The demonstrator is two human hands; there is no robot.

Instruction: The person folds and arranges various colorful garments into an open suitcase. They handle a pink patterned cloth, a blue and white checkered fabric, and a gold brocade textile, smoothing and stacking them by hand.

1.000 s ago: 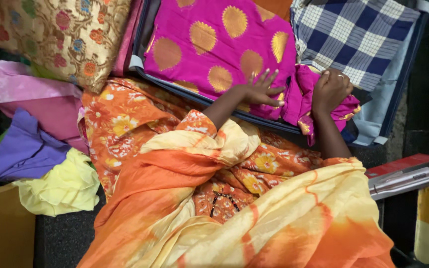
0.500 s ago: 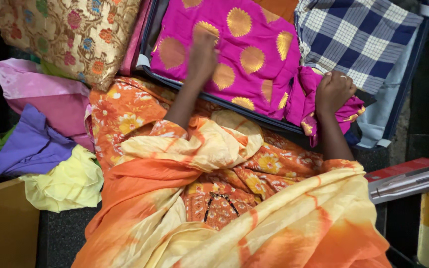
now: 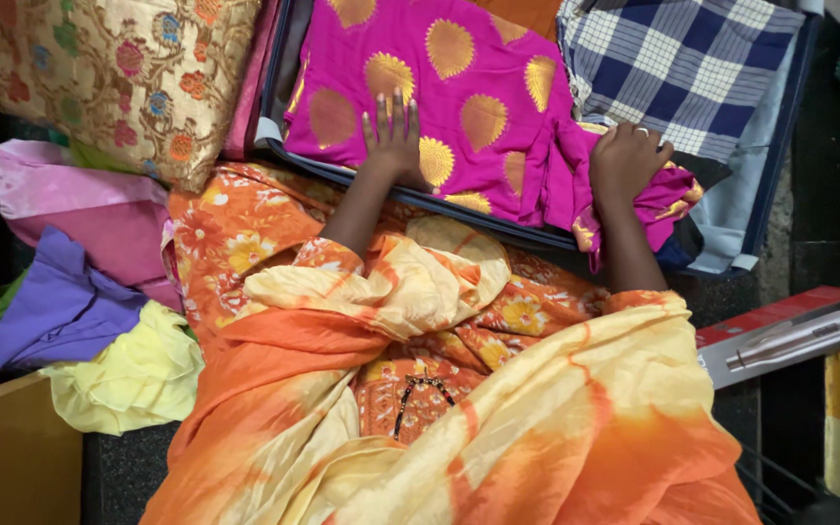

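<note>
While the left hand lies flat on magenta cloth, the right hand's grip bunches its edge

The left hand lies flat, fingers spread, on a magenta cloth with gold motifs, folded inside an open suitcase. The right hand is closed on a bunched end of that cloth, just beside a blue checked cloth. A red box lies at the right, well apart from purple and yellow cloths at the left.

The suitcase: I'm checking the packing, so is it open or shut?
Open: folded magenta cloth and checked cloth lie exposed inside the suitcase.
</note>
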